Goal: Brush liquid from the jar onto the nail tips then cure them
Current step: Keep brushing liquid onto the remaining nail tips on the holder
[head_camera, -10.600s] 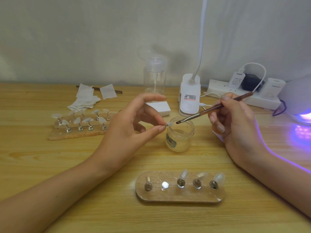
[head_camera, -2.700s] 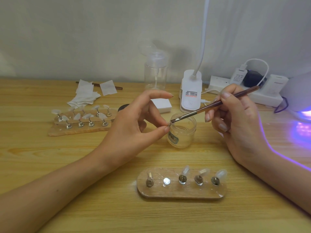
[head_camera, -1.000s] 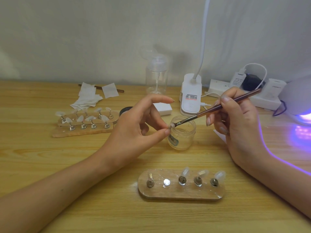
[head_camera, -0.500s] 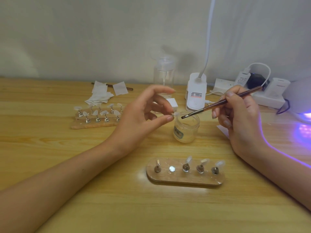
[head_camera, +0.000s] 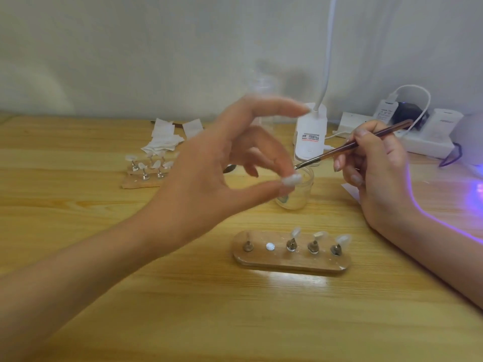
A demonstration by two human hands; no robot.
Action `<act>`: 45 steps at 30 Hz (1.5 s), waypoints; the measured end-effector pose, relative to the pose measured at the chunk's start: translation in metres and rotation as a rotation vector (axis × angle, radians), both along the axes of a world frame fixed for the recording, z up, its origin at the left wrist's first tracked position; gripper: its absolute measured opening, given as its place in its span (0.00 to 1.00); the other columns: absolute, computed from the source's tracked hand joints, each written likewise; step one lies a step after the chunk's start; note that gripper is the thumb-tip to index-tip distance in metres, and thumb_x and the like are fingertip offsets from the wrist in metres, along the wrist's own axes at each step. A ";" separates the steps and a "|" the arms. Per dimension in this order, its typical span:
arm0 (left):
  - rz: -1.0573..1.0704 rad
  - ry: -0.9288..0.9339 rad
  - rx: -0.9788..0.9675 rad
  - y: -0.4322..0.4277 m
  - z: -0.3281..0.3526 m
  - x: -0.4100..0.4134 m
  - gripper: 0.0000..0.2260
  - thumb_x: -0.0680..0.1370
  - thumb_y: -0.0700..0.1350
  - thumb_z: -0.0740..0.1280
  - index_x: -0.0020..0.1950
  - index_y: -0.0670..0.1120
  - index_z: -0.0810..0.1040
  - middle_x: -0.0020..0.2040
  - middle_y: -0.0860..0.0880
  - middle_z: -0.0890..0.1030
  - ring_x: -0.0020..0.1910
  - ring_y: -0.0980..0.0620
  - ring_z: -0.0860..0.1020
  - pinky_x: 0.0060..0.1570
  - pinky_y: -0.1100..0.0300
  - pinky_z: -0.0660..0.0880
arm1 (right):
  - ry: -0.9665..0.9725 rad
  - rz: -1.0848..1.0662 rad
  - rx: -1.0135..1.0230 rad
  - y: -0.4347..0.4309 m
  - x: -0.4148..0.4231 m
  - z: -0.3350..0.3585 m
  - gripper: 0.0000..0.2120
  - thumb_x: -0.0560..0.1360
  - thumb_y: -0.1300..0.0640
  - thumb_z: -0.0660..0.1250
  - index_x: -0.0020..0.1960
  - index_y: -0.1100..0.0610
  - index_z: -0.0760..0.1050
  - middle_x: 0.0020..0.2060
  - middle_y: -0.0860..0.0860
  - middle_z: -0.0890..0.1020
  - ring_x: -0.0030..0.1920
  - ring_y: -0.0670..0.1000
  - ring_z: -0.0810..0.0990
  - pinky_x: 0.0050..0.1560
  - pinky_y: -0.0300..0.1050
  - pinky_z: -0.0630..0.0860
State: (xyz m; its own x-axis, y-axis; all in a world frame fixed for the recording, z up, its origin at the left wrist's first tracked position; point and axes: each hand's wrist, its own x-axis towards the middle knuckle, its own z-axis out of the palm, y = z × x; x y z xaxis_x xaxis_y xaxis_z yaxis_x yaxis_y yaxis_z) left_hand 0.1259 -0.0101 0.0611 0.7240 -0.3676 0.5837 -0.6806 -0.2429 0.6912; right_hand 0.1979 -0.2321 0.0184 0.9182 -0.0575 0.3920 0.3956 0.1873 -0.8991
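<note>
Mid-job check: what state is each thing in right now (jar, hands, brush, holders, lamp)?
Jar: open, no lid on it.
Left hand: raised, pinches a nail tip.
Right hand: grips the brush, bristles at the jar's mouth.
Near holder: three posts carry tips, two spots bare.
Far holder: posts carry tips.
Curing lamp: on, glowing purple.

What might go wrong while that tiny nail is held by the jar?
The left hand only pinches the small nail tip beside the open jar; it might slip and drop in. The brush in the right hand points close to that pinch, so liquid may smear onto skin.
</note>
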 end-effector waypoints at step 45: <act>0.069 0.303 0.236 0.001 -0.051 -0.021 0.28 0.75 0.41 0.75 0.69 0.60 0.69 0.45 0.58 0.81 0.49 0.57 0.80 0.49 0.72 0.69 | 0.028 0.015 0.017 0.000 -0.001 0.000 0.13 0.83 0.63 0.54 0.41 0.55 0.67 0.25 0.52 0.77 0.20 0.47 0.61 0.23 0.38 0.58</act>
State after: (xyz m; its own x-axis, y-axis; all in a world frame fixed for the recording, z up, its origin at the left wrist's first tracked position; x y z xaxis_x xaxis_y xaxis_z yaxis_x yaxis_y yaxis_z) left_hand 0.1049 -0.0092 0.0102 0.8783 -0.4107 0.2446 -0.4306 -0.4576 0.7779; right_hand 0.1968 -0.2324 0.0183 0.9294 -0.0501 0.3656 0.3678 0.2080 -0.9064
